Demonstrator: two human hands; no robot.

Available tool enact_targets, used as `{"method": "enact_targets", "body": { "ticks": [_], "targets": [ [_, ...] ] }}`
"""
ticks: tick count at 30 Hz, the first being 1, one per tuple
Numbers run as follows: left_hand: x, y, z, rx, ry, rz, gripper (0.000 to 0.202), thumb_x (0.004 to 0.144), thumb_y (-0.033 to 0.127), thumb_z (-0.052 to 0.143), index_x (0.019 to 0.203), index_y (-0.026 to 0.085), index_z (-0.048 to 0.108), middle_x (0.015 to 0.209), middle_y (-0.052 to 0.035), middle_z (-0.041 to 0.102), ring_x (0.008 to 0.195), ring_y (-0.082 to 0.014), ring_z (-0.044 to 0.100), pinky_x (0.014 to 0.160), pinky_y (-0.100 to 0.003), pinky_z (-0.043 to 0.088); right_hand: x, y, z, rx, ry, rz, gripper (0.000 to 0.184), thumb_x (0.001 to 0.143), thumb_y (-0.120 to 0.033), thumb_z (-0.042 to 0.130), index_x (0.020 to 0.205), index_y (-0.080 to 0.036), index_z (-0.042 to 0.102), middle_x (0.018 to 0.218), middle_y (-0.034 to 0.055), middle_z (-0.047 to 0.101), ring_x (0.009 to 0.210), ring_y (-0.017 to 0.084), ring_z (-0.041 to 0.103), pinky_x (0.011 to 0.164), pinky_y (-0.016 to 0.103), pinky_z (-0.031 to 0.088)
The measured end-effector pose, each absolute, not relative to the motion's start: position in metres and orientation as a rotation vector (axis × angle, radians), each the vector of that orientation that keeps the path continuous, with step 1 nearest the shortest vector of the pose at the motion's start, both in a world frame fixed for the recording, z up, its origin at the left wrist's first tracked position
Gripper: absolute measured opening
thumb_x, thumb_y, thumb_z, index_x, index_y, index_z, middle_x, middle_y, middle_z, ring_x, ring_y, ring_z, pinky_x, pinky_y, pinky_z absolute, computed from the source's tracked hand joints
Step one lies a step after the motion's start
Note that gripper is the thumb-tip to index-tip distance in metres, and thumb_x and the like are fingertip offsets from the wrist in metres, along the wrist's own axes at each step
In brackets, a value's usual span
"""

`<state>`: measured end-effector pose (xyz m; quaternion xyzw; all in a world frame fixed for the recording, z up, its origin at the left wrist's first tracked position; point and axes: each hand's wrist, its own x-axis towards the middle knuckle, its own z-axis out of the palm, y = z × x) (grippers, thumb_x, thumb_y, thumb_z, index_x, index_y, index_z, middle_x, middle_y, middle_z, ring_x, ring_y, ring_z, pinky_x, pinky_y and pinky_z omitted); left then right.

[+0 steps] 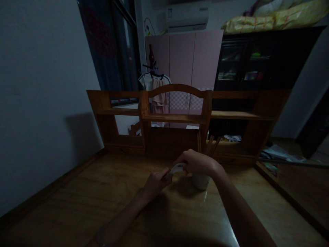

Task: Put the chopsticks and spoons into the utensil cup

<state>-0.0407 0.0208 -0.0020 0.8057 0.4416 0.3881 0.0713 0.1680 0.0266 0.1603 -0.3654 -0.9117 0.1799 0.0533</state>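
Both hands meet over the middle of the desk, holding a small white curved piece [178,168] that looks like a ceramic spoon. My left hand [157,181] is closed on its lower left end, with the thumb on top. My right hand [196,163] pinches the upper right end, fingers bent down. A dark mark shows on the white surface near the right fingers. Just under the right wrist stands a whitish round holder [202,182], partly covered by that hand. Several thin wooden sticks like chopsticks [210,144] rise from it.
A wooden desk [115,199] with a low shelf unit [174,118] along its back edge fills the foreground. To the left is a wall [46,85]. Behind stand a pink wardrobe [181,61], a dark cabinet [267,65] and a clothes rack with shirts [158,89]. The room is dim.
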Motion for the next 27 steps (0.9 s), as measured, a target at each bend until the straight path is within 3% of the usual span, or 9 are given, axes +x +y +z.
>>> {"method": "enact_targets", "body": {
  "ticks": [7, 12, 16, 20, 24, 27],
  "targets": [
    [-0.043, 0.022, -0.001, 2.355, 1.351, 1.159, 0.031, 0.091, 0.046, 0.051, 0.083, 0.017, 0.060, 0.068, 0.0019, 0.060, 0.058, -0.0104, 0.054, 0.055, -0.020, 0.035, 0.167, 0.026, 0.159, -1.076, -2.833, 0.490, 0.042, 0.069, -0.006, 0.060, 0.106, -0.022, 0.073, 0.083, 0.0022, 0.074, 0.072, 0.015, 0.066, 0.061, 0.019, 0.044],
    [-0.041, 0.020, 0.000, 2.359, 1.400, 1.009, 0.031, 0.096, 0.041, 0.039, 0.105, 0.017, 0.056, 0.078, -0.0028, 0.067, 0.062, -0.0147, 0.060, 0.054, -0.022, 0.035, 0.168, 0.021, 0.167, -0.869, -2.795, 0.509, 0.058, 0.065, -0.013, 0.074, 0.122, -0.024, 0.064, 0.106, 0.0032, 0.072, 0.089, 0.018, 0.066, 0.073, 0.021, 0.047],
    [-0.037, 0.016, 0.003, 2.351, 1.419, 0.889, 0.031, 0.098, 0.036, 0.034, 0.110, 0.017, 0.055, 0.070, -0.0019, 0.064, 0.052, -0.0136, 0.055, 0.050, -0.023, 0.031, 0.170, 0.021, 0.172, -0.787, -2.766, 0.746, 0.045, 0.072, -0.017, 0.072, 0.117, -0.023, 0.065, 0.096, 0.0017, 0.073, 0.083, 0.016, 0.068, 0.068, 0.020, 0.048],
    [-0.035, 0.012, 0.006, 2.280, 1.351, 0.829, 0.031, 0.097, 0.036, 0.033, 0.104, 0.018, 0.058, 0.072, -0.0028, 0.065, 0.057, -0.0149, 0.058, 0.052, -0.022, 0.033, 0.170, 0.024, 0.170, -0.801, -2.675, 1.012, 0.035, 0.074, -0.031, 0.074, 0.106, -0.019, 0.067, 0.089, 0.0027, 0.073, 0.076, 0.016, 0.069, 0.062, 0.020, 0.049],
    [-0.037, 0.012, 0.006, 2.157, 1.251, 0.925, 0.037, 0.098, 0.039, 0.030, 0.098, 0.018, 0.060, 0.080, -0.0039, 0.067, 0.067, -0.0160, 0.059, 0.058, -0.023, 0.039, 0.166, 0.027, 0.167, -0.958, -2.561, 0.843, 0.028, 0.073, -0.041, 0.074, 0.083, -0.016, 0.069, 0.070, 0.0009, 0.069, 0.059, 0.014, 0.064, 0.049, 0.018, 0.043],
    [-0.040, 0.014, 0.005, 2.054, 1.221, 1.082, 0.045, 0.098, 0.044, 0.026, 0.097, 0.016, 0.060, 0.076, -0.0033, 0.063, 0.066, -0.0148, 0.055, 0.059, -0.023, 0.040, 0.163, 0.027, 0.165, -0.959, -2.473, 0.716, 0.024, 0.076, -0.041, 0.071, 0.081, -0.017, 0.071, 0.068, 0.0003, 0.068, 0.058, 0.012, 0.062, 0.048, 0.018, 0.040]
  ]
}}
